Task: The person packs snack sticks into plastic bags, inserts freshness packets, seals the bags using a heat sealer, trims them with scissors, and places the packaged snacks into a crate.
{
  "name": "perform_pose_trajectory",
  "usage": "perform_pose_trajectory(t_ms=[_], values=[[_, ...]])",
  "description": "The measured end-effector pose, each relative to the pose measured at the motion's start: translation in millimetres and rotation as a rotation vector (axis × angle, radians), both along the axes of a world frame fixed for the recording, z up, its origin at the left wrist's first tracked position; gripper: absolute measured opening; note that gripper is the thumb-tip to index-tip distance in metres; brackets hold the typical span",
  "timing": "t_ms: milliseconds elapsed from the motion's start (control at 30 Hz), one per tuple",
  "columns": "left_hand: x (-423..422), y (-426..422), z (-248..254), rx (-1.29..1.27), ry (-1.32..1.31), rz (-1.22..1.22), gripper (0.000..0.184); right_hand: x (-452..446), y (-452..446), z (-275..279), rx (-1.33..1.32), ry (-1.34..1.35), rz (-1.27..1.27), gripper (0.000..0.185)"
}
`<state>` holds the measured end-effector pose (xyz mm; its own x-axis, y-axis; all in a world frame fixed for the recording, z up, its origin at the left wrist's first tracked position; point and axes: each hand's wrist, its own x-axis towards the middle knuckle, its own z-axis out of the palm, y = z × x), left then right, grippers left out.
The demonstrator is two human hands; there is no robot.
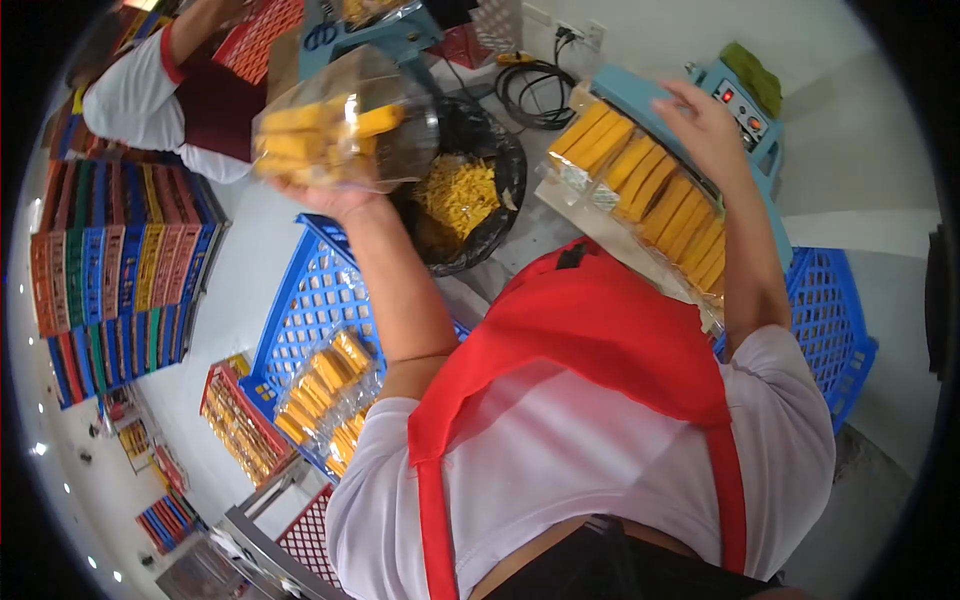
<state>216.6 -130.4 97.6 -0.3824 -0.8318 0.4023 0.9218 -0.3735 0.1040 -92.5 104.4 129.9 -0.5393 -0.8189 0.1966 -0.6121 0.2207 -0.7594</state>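
My left hand (335, 197) is raised on the left, closed under a clear plastic bag (330, 130) of yellow sticks that look like baked snacks. The bag's loose, unfilled end spreads to the right. My right hand (697, 125) reaches over a teal sealing machine (640, 92), fingers stretched and apart, with nothing seen in them. Along the front of that machine lie several clear packs of yellow sticks (645, 180), side by side in a row, below my right hand.
Between my arms stands a black-lined bin (512, 170) of yellow scraps (460, 200). A blue crate (290, 290) with packed sticks is at left, another blue crate (830, 330) at right. Coiled cable (535, 95) lies by the wall. A co-worker's sleeve (130, 100) shows near another teal machine (375, 45). Stacked crates (120, 250) stand far left.
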Motion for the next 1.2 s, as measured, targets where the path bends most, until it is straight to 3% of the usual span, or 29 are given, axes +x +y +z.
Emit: perform_pose_trajectory(t_ms=[33, 100, 133, 167, 267, 333, 367, 400, 433, 533, 600, 667, 733, 933, 1033, 1100, 1167, 1200], values=[[4.5, -4.3, -3.4, 0.039, -0.083, 0.111, 0.061, -24.0, 19.2, -21.1, 0.097, 0.156, -0.168, 0.041], [5.4, -8.1, 0.4, 0.025, -0.004, 0.029, 0.061, -46.9, 64.8, -59.7, 0.333, 0.495, -0.379, 0.049], [9.4, -9.7, 3.1, 0.013, 0.070, -0.050, 0.061, -60.1, 89.6, -95.7, 0.403, 0.505, -0.435, 0.054], [6.9, -14.6, 3.0, 0.010, 0.124, -0.033, 0.063, -50.3, 100.0, -99.9, 0.613, 0.330, -0.490, 0.055], [1.1, -28.8, -0.4, 0.063, -0.075, 0.217, 0.060, -43.6, 116.1, -121.3, 0.558, 0.459, -0.490, 0.050], [-7.9, -27.7, 5.6, 0.079, -0.013, 0.169, 0.061, -47.6, 119.6, -122.6, 0.412, 0.665, -0.531, 0.045], [-13.8, -28.1, 7.4, 0.106, -0.127, 0.288, 0.062, -45.5, 119.4, -115.1, 0.396, 0.663, -0.530, 0.045], [-18.3, -27.9, 9.3, 0.136, -0.239, 0.409, 0.064, -36.2, 113.7, -88.7, 0.532, 0.499, -0.497, 0.044], [-19.9, -24.4, 13.2, 0.157, -0.198, 0.362, 0.063, -29.7, 109.4, -73.9, 0.667, 0.334, -0.455, 0.043], [-19.6, -21.0, 19.5, 0.183, -0.182, 0.342, 0.061, -24.7, 104.8, -70.5, 0.759, 0.359, -0.425, 0.046], [-15.8, -17.0, 16.9, 0.238, -0.238, 0.394, 0.061, -32.0, 108.4, -83.9, 0.675, 0.389, -0.447, 0.047], [-4.8, -24.7, 10.1, 0.087, 0.070, 0.123, 0.061, -48.2, 109.0, -90.9, 0.569, 0.411, -0.467, 0.048], [-2.4, -23.9, 18.6, 0.143, -0.002, 0.255, 0.061, -59.8, 109.9, -91.0, 0.444, 0.182, -0.424, 0.048], [16.1, -31.4, 9.3, 0.120, -0.103, 0.444, 0.054, -55.5, 107.7, -91.3, 0.637, 0.229, -0.508, 0.049], [23.8, -34.8, 6.8, 0.141, -0.067, 0.361, 0.055, -64.3, 109.2, -94.8, 0.683, 0.094, -0.537, 0.051], [27.6, -29.7, 6.8, 0.084, -0.154, 0.336, 0.058, -87.8, 129.2, -127.8, 0.569, 0.150, -0.581, 0.050], [32.3, -33.3, 7.9, 0.079, -0.211, 0.428, 0.061, -96.6, 144.6, -123.7, 0.483, 0.232, -0.594, 0.050], [38.0, -33.9, 6.9, 0.059, -0.223, 0.438, 0.062, -88.4, 142.7, -92.4, 0.444, -0.121, -0.553, 0.049]])
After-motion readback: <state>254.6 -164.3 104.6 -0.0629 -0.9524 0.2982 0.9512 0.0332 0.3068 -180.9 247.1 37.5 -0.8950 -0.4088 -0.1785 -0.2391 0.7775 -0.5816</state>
